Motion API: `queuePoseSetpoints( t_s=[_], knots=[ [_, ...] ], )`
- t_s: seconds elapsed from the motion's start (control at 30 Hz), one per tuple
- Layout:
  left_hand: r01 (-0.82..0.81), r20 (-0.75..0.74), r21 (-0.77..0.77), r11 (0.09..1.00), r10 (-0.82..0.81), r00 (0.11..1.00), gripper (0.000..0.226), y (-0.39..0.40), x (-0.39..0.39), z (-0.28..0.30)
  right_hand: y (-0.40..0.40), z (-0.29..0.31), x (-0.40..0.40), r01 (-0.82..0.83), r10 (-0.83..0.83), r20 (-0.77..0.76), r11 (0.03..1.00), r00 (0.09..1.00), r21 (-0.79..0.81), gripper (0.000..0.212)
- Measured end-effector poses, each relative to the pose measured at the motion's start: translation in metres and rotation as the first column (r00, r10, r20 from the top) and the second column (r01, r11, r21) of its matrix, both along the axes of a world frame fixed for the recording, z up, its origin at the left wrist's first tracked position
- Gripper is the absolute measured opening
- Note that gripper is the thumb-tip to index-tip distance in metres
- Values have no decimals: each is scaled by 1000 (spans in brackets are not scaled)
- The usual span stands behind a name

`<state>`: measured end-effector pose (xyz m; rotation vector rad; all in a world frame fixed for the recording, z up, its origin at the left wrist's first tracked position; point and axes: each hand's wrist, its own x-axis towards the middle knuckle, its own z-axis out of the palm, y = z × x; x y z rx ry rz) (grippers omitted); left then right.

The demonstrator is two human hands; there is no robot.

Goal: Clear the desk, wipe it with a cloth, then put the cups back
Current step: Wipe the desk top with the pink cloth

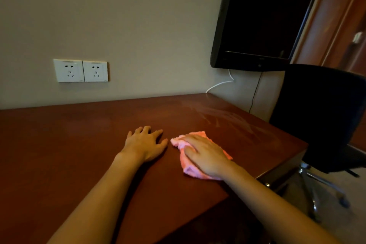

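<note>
counter [79, 144] of dark red-brown wood, far edge against a beige wall. pink cloth [187, 166] lies bunched on the counter toward its right edge, roughly midway between far and near edges. right hand [206, 156] lies flat on top of the cloth, fingers straight and pointing left-forward, pressing it down; grip wide, nothing curled round the cloth. left hand [146, 144] rests palm down on the bare wood just left of the cloth, fingers spread, thumb tip near the cloth's left end but apart from it; grip wide, holding nothing. pale streaks [221, 117] show on the surface near the far right corner. no cups in view. twin wall sockets [80, 70] above the far edge. dark screen [261, 18] on the wall past the far right corner, white cable [219, 84] beneath it. black swivel chair [320, 117] beside the right edge.
</note>
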<state>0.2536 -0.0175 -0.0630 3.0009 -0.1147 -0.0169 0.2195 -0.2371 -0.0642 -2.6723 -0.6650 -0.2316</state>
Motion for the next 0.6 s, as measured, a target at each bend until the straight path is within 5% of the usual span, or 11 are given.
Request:
queuePoseSetpoints(
  t_s=[0.1, 0.4, 0.6],
  knots=[
    [4, 4, -10, 1000, -4, 1000, 66, -1, 4, -3, 11, 2, 60, 36, -36, -13, 999, 999, -9, 45],
    [11, 8, -11, 1000, -11, 1000, 57, -8, 11, 12, 59, 6, 239, 236, -224, 76, 900, 972, -366, 63],
    [18, -9, 17, 1000, -18, 1000, 57, -14, 14, 13, 66, 12, 272, 304, -306, 45, 899, 951, -315, 57]
  ],
)
